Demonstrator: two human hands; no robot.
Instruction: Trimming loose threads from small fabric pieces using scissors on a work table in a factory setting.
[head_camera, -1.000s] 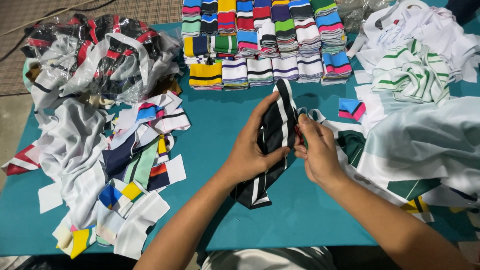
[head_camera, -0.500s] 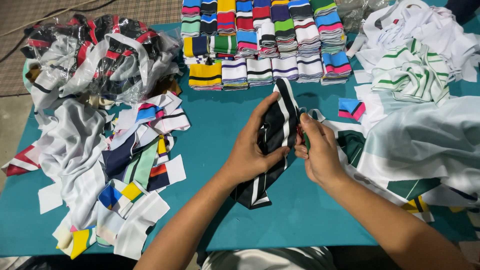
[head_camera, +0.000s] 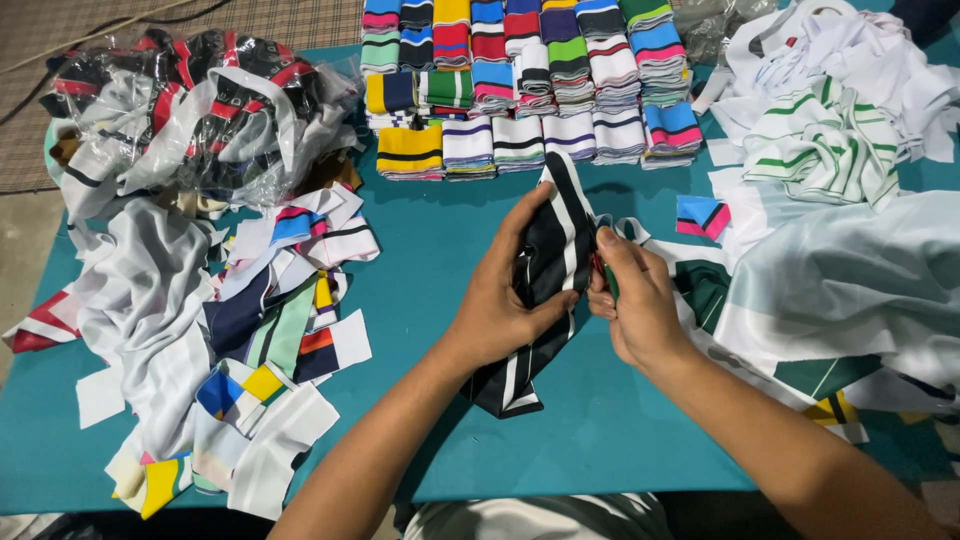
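Observation:
A long black knit strip with white stripes (head_camera: 548, 262) lies lengthwise over the teal table (head_camera: 430, 260). My left hand (head_camera: 505, 295) grips its middle, with the fingers curled around the fabric. My right hand (head_camera: 635, 300) pinches the strip's right edge between thumb and fingers, and something small and dark with a bit of red shows between them; I cannot tell what it is. The strip's lower end hangs below my left palm toward the table's front.
Neat stacks of folded striped collars (head_camera: 520, 85) line the far edge. A plastic bag of dark pieces (head_camera: 200, 110) and a heap of loose collar strips (head_camera: 230, 340) fill the left. White and green-striped fabric (head_camera: 840, 230) is piled at the right.
My hands have shifted slightly on the black strip. The right hand's fingers sit a little lower along its edge. Nothing else moved.

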